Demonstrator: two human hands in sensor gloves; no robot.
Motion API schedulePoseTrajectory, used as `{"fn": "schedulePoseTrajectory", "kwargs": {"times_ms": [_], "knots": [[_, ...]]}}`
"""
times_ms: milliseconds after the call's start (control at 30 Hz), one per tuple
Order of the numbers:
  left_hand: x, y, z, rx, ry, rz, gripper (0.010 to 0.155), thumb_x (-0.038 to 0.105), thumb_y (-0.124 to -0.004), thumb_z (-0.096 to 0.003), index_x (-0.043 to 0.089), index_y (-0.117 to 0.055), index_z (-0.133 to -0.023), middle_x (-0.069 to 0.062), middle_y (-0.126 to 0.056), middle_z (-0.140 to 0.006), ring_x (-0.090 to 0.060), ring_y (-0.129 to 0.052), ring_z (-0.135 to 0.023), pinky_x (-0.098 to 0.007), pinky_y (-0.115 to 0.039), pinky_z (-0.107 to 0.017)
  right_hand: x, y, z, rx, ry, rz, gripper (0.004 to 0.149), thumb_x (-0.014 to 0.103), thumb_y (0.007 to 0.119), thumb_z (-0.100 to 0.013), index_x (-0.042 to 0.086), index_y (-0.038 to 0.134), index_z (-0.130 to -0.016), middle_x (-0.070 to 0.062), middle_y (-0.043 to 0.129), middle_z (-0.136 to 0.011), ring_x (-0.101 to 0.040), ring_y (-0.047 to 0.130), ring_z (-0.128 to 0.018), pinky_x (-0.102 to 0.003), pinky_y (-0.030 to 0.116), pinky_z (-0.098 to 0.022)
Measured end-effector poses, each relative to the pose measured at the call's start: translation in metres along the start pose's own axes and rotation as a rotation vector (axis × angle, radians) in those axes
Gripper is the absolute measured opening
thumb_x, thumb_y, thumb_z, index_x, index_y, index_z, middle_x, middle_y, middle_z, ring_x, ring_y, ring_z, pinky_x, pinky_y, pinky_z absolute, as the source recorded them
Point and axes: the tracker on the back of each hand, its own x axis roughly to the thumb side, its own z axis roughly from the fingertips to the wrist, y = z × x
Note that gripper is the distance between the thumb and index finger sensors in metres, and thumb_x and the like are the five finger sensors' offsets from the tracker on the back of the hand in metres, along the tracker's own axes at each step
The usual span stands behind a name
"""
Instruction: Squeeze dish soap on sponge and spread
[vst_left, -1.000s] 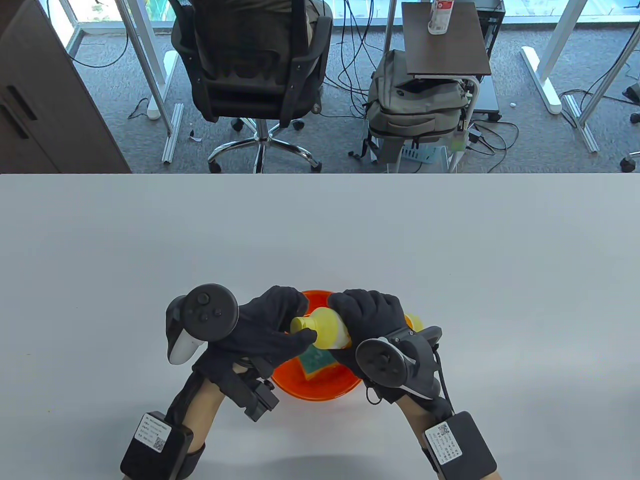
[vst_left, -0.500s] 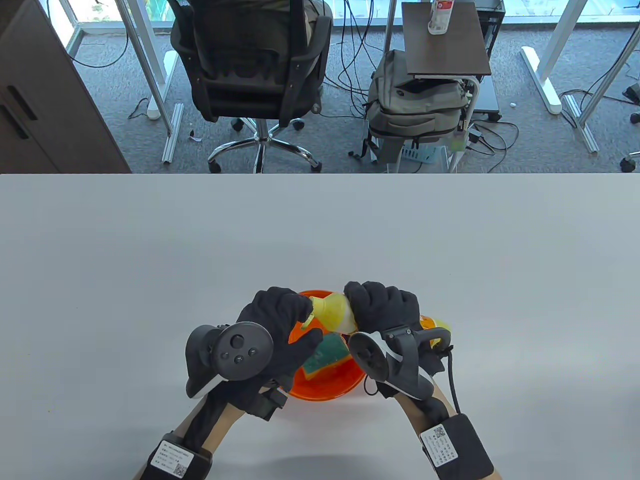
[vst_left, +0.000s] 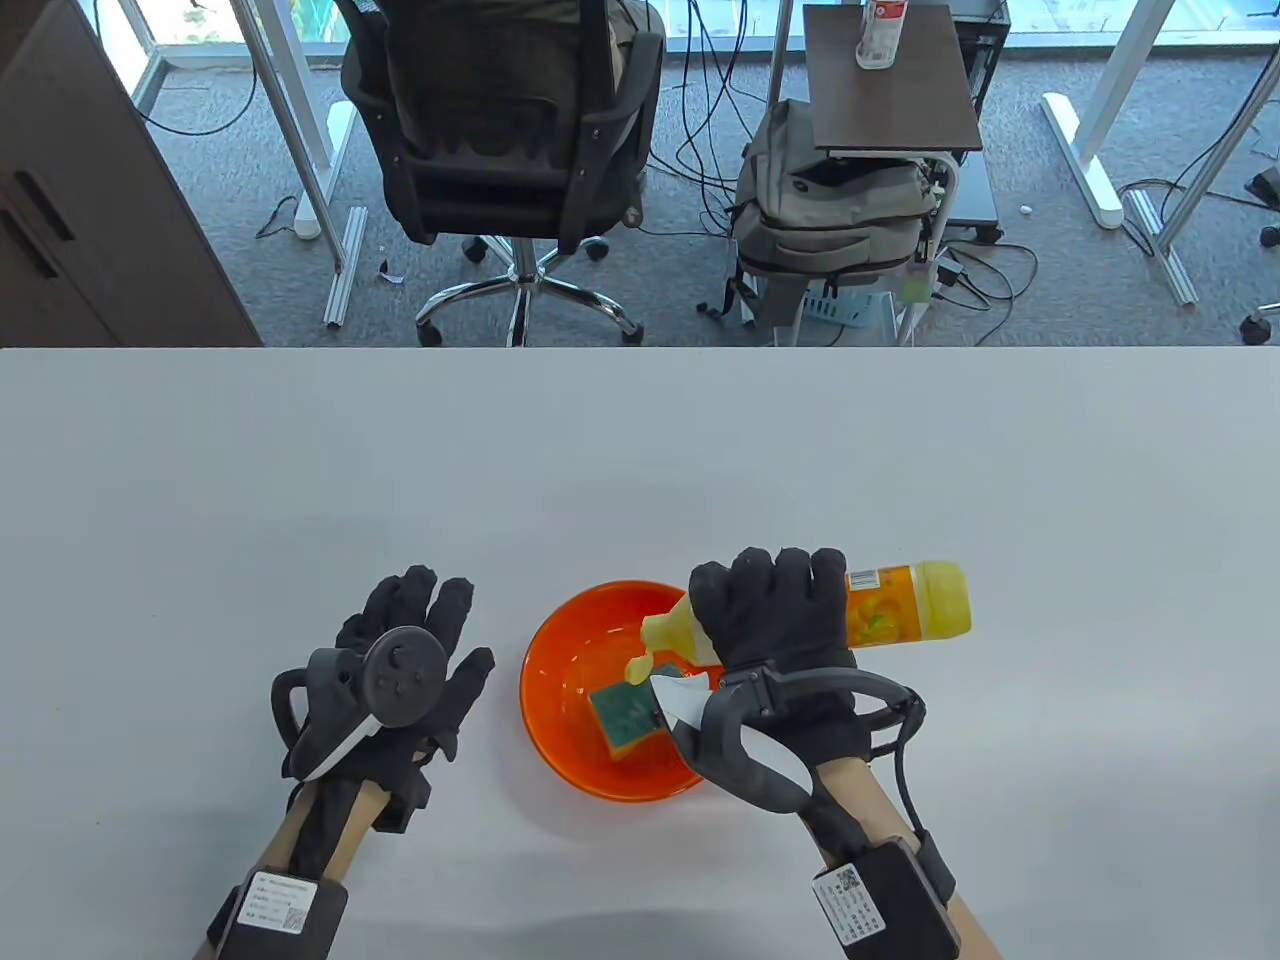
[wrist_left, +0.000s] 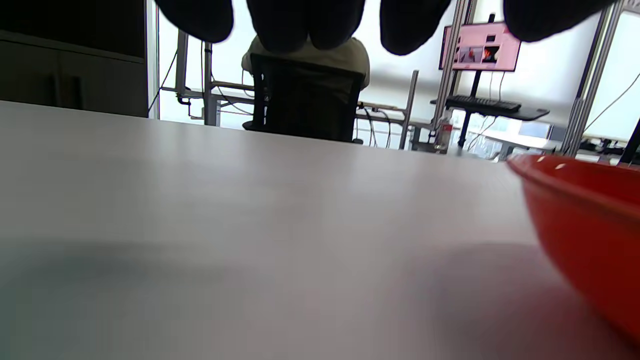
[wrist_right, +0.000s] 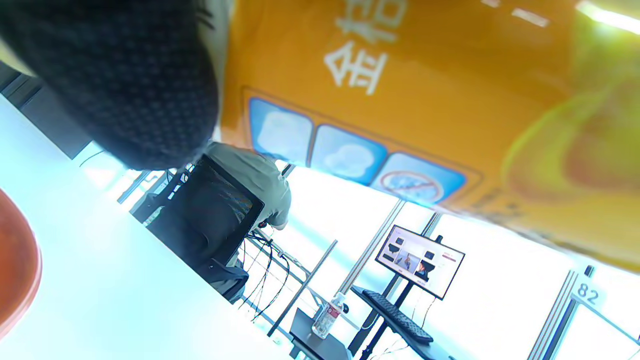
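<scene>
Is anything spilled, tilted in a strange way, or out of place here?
Nothing stands out. The right hand holds the soap bottle tipped, nozzle over the sponge in the orange bowl, as the task needs. No spill shows on the table.

Yellow soap btl (vst_left: 900, 605) tipped, nozzle over green sponge (vst_left: 622, 712), maybe touching.

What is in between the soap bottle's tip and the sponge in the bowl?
Nothing visible. The right hand tips the soap bottle so its nozzle hangs right above the sponge in the orange bowl, with open air between them.
</scene>
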Motion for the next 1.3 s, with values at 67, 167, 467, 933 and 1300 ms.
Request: {"fn": "schedulePoseTrajectory", "kwargs": {"times_ms": [67, 167, 467, 933, 1300], "knots": [[-0.008, -0.009, -0.001, -0.015, 0.029, -0.024, 0.072, 0.060, -0.071, -0.0423, 0.032, -0.061, -0.108, -0.008, -0.053, -0.119, -0.037, -0.059, -0.113, -0.065, -0.057, -0.078, 0.006, -0.001, 0.001, -0.007, -0.016, 0.025, 0.078, 0.039, 0.106, -0.025, 0.055, 0.064, -0.090, 0.011, 0.075, -0.096, -0.023, 0.083, -0.090, -0.061, 0.055, -0.077], [-0.014, -0.015, -0.003, -0.060, 0.036, -0.009, 0.067, 0.056, -0.070, -0.0434, 0.034, -0.064, -0.106, -0.008, -0.053, -0.119, -0.037, -0.059, -0.113, -0.065, -0.057, -0.078, 0.015, -0.001, 0.002, -0.046, -0.035, 0.036, 0.078, 0.038, 0.106, -0.025, 0.058, 0.065, -0.088, 0.012, 0.074, -0.096, -0.022, 0.080, -0.091, -0.059, 0.055, -0.077], [-0.018, -0.017, 0.000, -0.046, 0.049, 0.008, 0.070, 0.057, -0.069, -0.0433, 0.042, -0.049, -0.109, -0.004, -0.049, -0.120, -0.036, -0.058, -0.114, -0.065, -0.055, -0.079, 0.046, -0.008, 0.004, -0.085, -0.108, 0.004, 0.077, 0.039, 0.106, -0.025, 0.058, 0.067, -0.089, 0.012, 0.076, -0.095, -0.021, 0.082, -0.089, -0.055, 0.059, -0.076], [-0.019, -0.019, -0.001, -0.059, 0.048, 0.020, 0.075, 0.059, -0.067, -0.0429, 0.041, -0.038, -0.110, -0.004, -0.046, -0.120, -0.036, -0.057, -0.114, -0.064, -0.054, -0.080, 0.066, -0.009, 0.005, -0.068, -0.132, -0.146, 0.077, 0.041, 0.107, -0.021, 0.056, 0.072, -0.088, 0.012, 0.081, -0.092, -0.021, 0.086, -0.085, -0.052, 0.062, -0.074], [-0.021, -0.024, -0.002, -0.078, 0.055, 0.030, 0.079, 0.059, -0.066, -0.0430, 0.038, -0.028, -0.109, -0.004, -0.044, -0.121, -0.036, -0.055, -0.114, -0.065, -0.053, -0.080, 0.060, -0.001, 0.003, -0.037, -0.114, -0.128, 0.077, 0.040, 0.108, -0.020, 0.055, 0.074, -0.087, 0.014, 0.083, -0.090, -0.021, 0.087, -0.084, -0.052, 0.064, -0.074]]}}
